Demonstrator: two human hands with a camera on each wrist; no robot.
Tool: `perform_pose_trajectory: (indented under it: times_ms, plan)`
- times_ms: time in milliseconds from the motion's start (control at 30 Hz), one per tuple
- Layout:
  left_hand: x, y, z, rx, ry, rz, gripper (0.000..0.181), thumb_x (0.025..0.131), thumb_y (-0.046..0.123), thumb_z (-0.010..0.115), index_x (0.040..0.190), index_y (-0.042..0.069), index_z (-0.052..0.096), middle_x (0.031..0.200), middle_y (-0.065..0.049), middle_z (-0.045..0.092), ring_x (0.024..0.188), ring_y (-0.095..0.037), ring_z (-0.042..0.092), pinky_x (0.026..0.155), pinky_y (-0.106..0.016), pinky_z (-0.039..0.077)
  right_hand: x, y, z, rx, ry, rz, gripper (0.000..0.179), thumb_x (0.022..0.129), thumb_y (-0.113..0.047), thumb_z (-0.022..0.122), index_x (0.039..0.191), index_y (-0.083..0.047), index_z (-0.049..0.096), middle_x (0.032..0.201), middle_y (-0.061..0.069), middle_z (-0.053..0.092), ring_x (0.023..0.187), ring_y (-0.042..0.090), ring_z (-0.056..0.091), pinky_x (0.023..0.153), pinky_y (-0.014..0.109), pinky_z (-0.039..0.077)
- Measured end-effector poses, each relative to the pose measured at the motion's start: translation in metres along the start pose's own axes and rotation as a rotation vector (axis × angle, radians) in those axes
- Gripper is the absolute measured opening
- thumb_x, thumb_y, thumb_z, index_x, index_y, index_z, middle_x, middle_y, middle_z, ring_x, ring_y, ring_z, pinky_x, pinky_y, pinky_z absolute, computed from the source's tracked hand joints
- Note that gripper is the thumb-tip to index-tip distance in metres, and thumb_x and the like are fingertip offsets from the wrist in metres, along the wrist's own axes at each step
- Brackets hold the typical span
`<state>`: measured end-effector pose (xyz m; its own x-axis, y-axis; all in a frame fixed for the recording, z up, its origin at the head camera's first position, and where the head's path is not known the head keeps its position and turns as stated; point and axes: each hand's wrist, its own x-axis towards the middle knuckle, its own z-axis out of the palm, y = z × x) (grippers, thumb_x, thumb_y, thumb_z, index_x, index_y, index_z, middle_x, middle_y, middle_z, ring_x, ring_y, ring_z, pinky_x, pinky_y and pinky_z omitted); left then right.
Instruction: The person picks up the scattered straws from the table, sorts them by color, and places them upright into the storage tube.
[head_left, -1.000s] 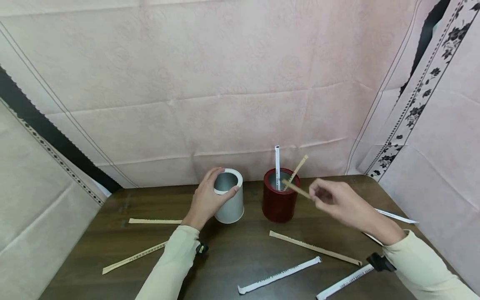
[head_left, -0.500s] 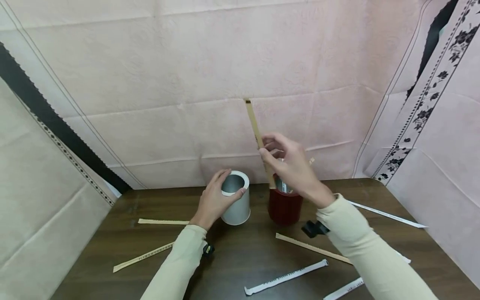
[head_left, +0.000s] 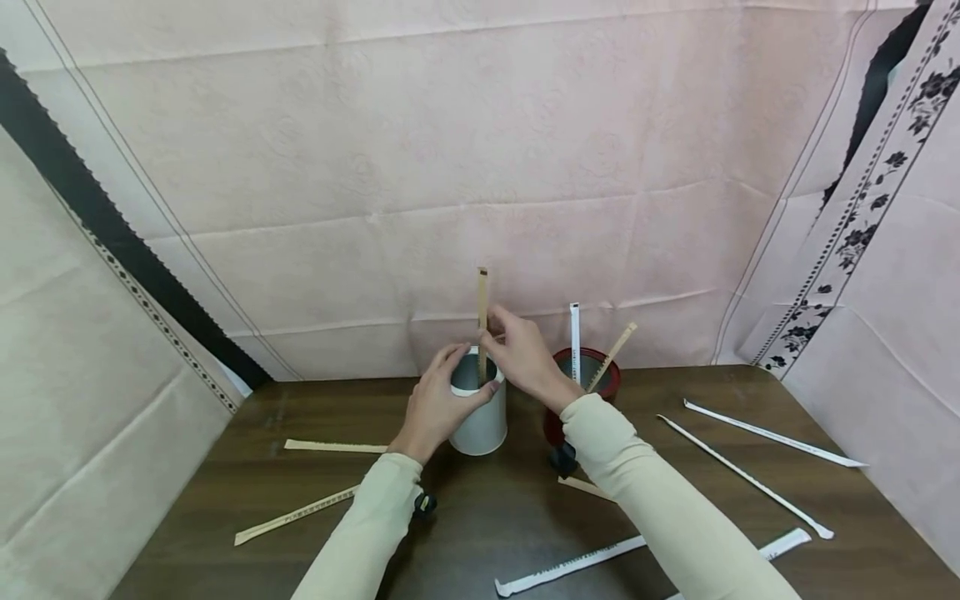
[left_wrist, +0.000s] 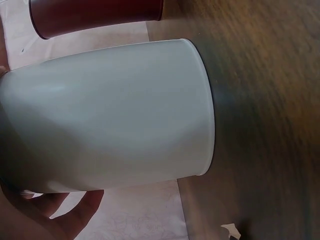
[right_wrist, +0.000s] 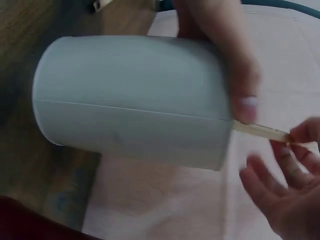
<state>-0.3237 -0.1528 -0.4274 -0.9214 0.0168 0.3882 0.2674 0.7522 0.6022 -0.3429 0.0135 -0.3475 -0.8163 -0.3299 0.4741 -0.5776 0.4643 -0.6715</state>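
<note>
A light grey can (head_left: 480,431) with a white rim stands on the dark wooden table. My left hand (head_left: 437,410) holds it at the top, thumb and fingers spread around the rim. Above the opening, my right hand (head_left: 527,357) pinches a slim beige printed strip (head_left: 482,304), which is upright with its lower end inside the can. The right wrist view shows this strip (right_wrist: 260,131) passing the left thumb at the rim. Just right of the grey can is a dark red can (head_left: 614,385), partly behind the right wrist, with a white strip (head_left: 574,329) and a beige strip (head_left: 615,353) sticking out.
Two beige strips (head_left: 333,447) lie on the left of the table. Several white strips (head_left: 772,434) are spread on the right and front, some partly under the right sleeve. Another beige strip (head_left: 585,487) lies below the red can. A pale patterned cloth (head_left: 480,167) hangs behind the table.
My right hand has moved left from beside the red can to the grey can, turning the beige strip upright and lowering it into the opening. My left hand keeps its hold.
</note>
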Motion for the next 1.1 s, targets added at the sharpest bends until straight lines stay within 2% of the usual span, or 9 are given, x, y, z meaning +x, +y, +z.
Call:
perform_pose_trajectory:
  times_ms: [167,300,400,500,667,833,900,967,1100]
  plan:
    - [0.0,0.0,-0.001,0.004,0.006,-0.004,0.093,0.074,0.085,0.056,0.148,0.03,0.046,0.148,0.013,0.042,0.122,-0.025,0.056,0.092,-0.054,0.047,0.001,0.007,0.008,-0.091,-0.021,0.07,0.022,0.101,-0.02,0.058,0.109,-0.006,0.072,0.109,0.011,0.068,0.097,0.022,0.064,0.078,0.038,0.054]
    - [0.0,0.001,-0.001,0.006,0.018,-0.009,0.092,0.074,0.083,0.058,0.148,0.03,0.048,0.148,0.013,0.043,0.123,-0.025,0.056,0.092,-0.055,0.046,0.001,0.008,0.005,-0.178,-0.063,0.095,0.028,0.1,-0.023,0.06,0.113,-0.002,0.073,0.116,0.016,0.065,0.11,0.028,0.058,0.089,0.043,0.05]
    - [0.0,0.0,-0.001,-0.005,0.014,-0.013,0.089,0.075,0.079,0.062,0.148,0.029,0.048,0.148,0.012,0.043,0.122,-0.026,0.057,0.091,-0.055,0.047,-0.004,0.004,-0.008,-0.18,-0.061,0.106,0.032,0.1,-0.025,0.06,0.118,0.0,0.069,0.12,0.017,0.064,0.113,0.031,0.059,0.094,0.046,0.05]
    - [-0.001,0.001,0.0,-0.01,0.009,-0.011,0.088,0.076,0.076,0.065,0.148,0.029,0.047,0.148,0.012,0.042,0.122,-0.027,0.056,0.091,-0.054,0.047,-0.016,-0.006,-0.031,-0.128,-0.047,0.084,0.03,0.1,-0.024,0.061,0.119,0.0,0.066,0.115,0.015,0.067,0.106,0.03,0.065,0.091,0.044,0.053]
    - [-0.002,0.002,0.0,-0.002,0.024,-0.001,0.088,0.075,0.077,0.064,0.148,0.029,0.048,0.149,0.011,0.042,0.124,-0.029,0.056,0.09,-0.054,0.046,-0.051,-0.017,-0.082,-0.09,-0.103,0.057,0.018,0.1,-0.023,0.062,0.109,-0.009,0.068,0.093,0.008,0.07,0.082,0.019,0.066,0.075,0.035,0.054]
    - [-0.003,0.004,-0.002,-0.009,0.014,0.003,0.087,0.077,0.076,0.064,0.148,0.028,0.048,0.149,0.01,0.043,0.124,-0.028,0.055,0.09,-0.055,0.045,-0.097,0.006,-0.124,-0.015,-0.32,0.132,0.01,0.098,-0.016,0.063,0.094,-0.008,0.067,0.082,0.009,0.065,0.07,0.018,0.062,0.062,0.03,0.054]
    - [-0.004,0.005,-0.003,-0.011,0.008,-0.002,0.087,0.077,0.075,0.065,0.148,0.028,0.048,0.149,0.01,0.042,0.126,-0.028,0.054,0.091,-0.055,0.044,-0.117,0.023,-0.132,0.036,-0.409,0.176,0.008,0.098,-0.012,0.062,0.093,-0.006,0.065,0.082,0.008,0.064,0.07,0.017,0.062,0.06,0.029,0.055]
    - [-0.004,0.005,-0.004,-0.011,0.005,-0.007,0.087,0.077,0.075,0.065,0.148,0.028,0.048,0.149,0.01,0.042,0.126,-0.028,0.054,0.092,-0.055,0.043,-0.136,0.043,-0.135,0.088,-0.466,0.202,0.007,0.097,-0.008,0.061,0.094,-0.003,0.064,0.083,0.009,0.063,0.071,0.015,0.061,0.06,0.029,0.055]
    - [-0.002,0.004,-0.002,-0.009,-0.002,-0.013,0.088,0.077,0.078,0.062,0.148,0.029,0.047,0.149,0.009,0.041,0.128,-0.027,0.052,0.093,-0.055,0.042,-0.169,0.078,-0.132,0.155,-0.5,0.272,0.01,0.095,-0.006,0.06,0.1,0.002,0.064,0.087,0.01,0.064,0.074,0.012,0.06,0.061,0.029,0.054]
